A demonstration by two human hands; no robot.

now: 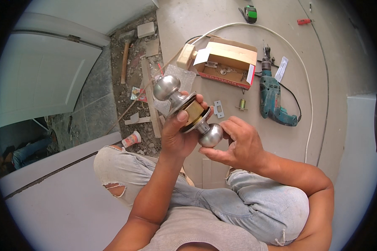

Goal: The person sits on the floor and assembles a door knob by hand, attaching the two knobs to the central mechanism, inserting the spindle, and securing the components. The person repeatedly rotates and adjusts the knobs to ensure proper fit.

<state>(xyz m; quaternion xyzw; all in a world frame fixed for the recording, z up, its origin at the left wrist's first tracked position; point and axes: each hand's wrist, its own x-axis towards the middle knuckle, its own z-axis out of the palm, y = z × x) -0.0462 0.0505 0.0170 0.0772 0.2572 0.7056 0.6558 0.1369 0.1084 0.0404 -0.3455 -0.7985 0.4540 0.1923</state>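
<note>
A silver door knob set [184,104] with a brass middle section and two round knobs is held up in front of me. My left hand [178,134] grips its middle, around the round plates and brass body. My right hand [238,144] has its fingers on the lower knob [210,135]. The upper knob [166,87] points up and to the left, free of both hands. Below are my knees in torn light jeans.
On the floor lie an open cardboard box [227,62] with lock parts, a small metal strike plate [218,108], a brass latch piece [241,104], a teal power drill [273,98] with a white cable, a hammer [125,52], a red screwdriver [303,21] and rubble beside a white door [42,71].
</note>
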